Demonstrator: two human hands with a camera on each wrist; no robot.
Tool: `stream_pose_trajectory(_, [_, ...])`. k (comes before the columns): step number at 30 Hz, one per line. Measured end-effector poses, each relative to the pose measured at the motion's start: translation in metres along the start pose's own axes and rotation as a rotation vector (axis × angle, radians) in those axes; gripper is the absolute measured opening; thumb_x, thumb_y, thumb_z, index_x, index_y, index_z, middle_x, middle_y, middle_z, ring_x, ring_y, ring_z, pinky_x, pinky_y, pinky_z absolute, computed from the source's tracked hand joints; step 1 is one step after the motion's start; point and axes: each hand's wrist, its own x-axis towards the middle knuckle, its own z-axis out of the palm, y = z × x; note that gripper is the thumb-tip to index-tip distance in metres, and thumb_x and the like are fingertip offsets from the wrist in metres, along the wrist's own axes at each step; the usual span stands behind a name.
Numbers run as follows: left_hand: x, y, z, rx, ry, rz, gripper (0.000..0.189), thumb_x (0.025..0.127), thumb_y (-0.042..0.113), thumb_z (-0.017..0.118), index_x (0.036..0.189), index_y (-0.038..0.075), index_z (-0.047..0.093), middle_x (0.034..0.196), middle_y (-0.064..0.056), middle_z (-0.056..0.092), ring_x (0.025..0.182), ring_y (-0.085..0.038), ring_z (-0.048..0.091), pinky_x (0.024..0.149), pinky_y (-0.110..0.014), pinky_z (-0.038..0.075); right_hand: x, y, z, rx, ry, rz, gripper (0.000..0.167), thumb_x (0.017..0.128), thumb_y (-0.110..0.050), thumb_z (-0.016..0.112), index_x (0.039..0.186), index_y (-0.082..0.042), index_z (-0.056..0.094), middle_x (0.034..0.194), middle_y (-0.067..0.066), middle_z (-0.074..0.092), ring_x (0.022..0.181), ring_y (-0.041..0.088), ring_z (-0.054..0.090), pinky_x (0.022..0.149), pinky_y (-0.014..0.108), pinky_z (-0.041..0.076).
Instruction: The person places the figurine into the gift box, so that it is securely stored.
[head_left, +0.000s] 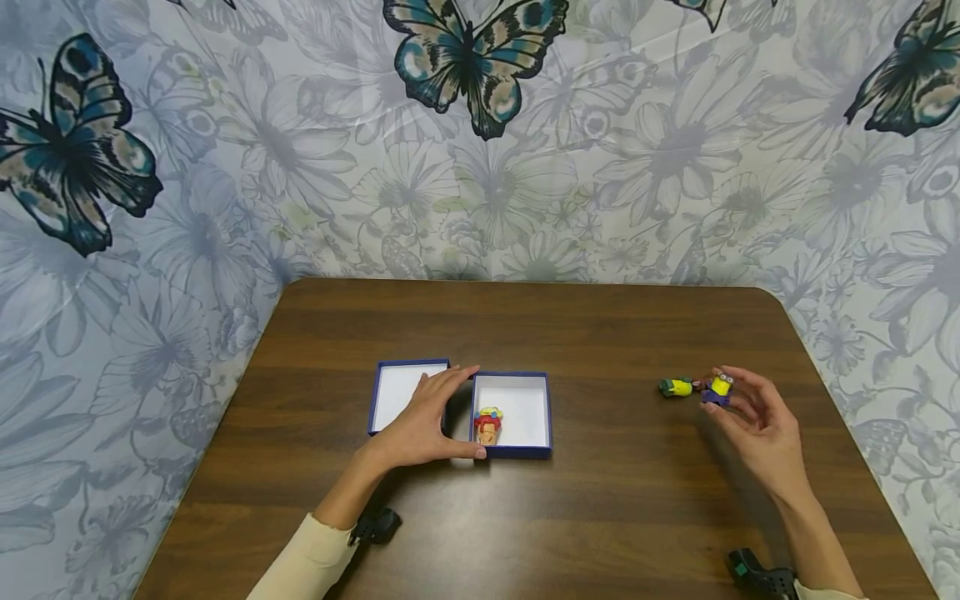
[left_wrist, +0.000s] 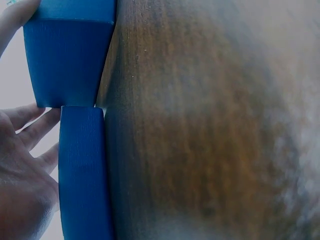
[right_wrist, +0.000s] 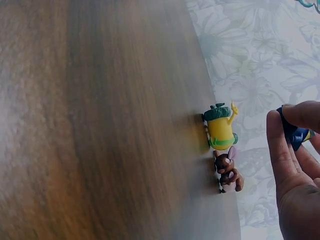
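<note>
My left hand (head_left: 423, 421) spans the left side of a small blue box (head_left: 513, 452) with a white inside, thumb at the front edge and fingers at the back. In the left wrist view, the thumb touches the blue box wall (left_wrist: 70, 60). A toy figure (head_left: 487, 427) with a yellow-and-red top lies inside at the left. Above the right of the table, my right hand (head_left: 768, 429) pinches a yellow and dark-blue toy figure (head_left: 717, 390) between thumb and fingers. Close by lie a yellow-and-green toy figure (right_wrist: 220, 130) and a small brown animal figure (right_wrist: 227, 170).
A shallow blue lid (head_left: 405, 392), white inside, lies left of the box, partly behind my left hand. Everything rests on a brown wooden table (head_left: 600, 517). A wall with butterfly and flower patterns (head_left: 525, 200) stands behind the far edge.
</note>
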Motion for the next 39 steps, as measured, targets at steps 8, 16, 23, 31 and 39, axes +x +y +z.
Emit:
stream_pose_trajectory(8, [0.0002,0.0012,-0.0003,0.006,-0.004,-0.004,0.123,0.075,0.066,0.092,0.172,0.033,0.024,0.178,-0.005,0.030,0.169,-0.031,0.021,0.135,-0.071,0.001,0.0008,-0.0002,0.0013,-0.050,0.001,-0.003,0.066,0.083,0.034,0.067,0.145,0.019,0.049,0.141,0.002,0.072,0.107,0.006,0.078,0.089,0.016,0.062])
stream_pose_trajectory(16, [0.0011,-0.0003,0.0008,0.006,0.002,-0.003,0.124,0.074,0.068,0.092,0.172,0.031,0.025,0.178,-0.004,0.030,0.169,-0.030,0.021,0.136,-0.071,0.001,0.0001,-0.0033,0.0036,-0.079,0.027,0.052,0.065,0.082,0.032,0.070,0.143,0.017,0.053,0.134,0.003,0.070,0.100,0.004,0.079,0.085,0.017,0.063])
stream_pose_trajectory(23, [0.0003,-0.0017,0.0011,0.005,0.005,-0.001,0.124,0.074,0.068,0.091,0.172,0.032,0.025,0.178,-0.005,0.030,0.169,-0.031,0.021,0.135,-0.071,0.001,0.0005,-0.0038,0.0036,-0.041,0.036,0.020,0.065,0.082,0.034,0.068,0.143,0.019,0.050,0.131,0.004,0.072,0.099,0.005,0.078,0.082,0.014,0.063])
stream_pose_trajectory(31, [-0.0002,-0.0012,0.0010,-0.002,0.002,-0.004,0.124,0.074,0.067,0.092,0.172,0.031,0.025,0.179,-0.004,0.029,0.170,-0.031,0.020,0.135,-0.071,0.000,0.0003,-0.0037,0.0040,-0.086,0.047,0.013,0.066,0.081,0.033,0.071,0.143,0.018,0.052,0.131,0.004,0.072,0.098,0.005,0.079,0.081,0.014,0.063])
stream_pose_trajectory(39, [0.0011,-0.0020,0.0009,0.001,0.012,0.003,0.125,0.073,0.067,0.092,0.172,0.028,0.027,0.178,-0.004,0.031,0.169,-0.032,0.021,0.135,-0.072,0.001,0.0042,-0.0049,0.0096,-0.271,0.044,0.022,0.066,0.079,0.028,0.077,0.140,0.012,0.058,0.130,-0.004,0.073,0.100,0.000,0.076,0.085,0.011,0.061])
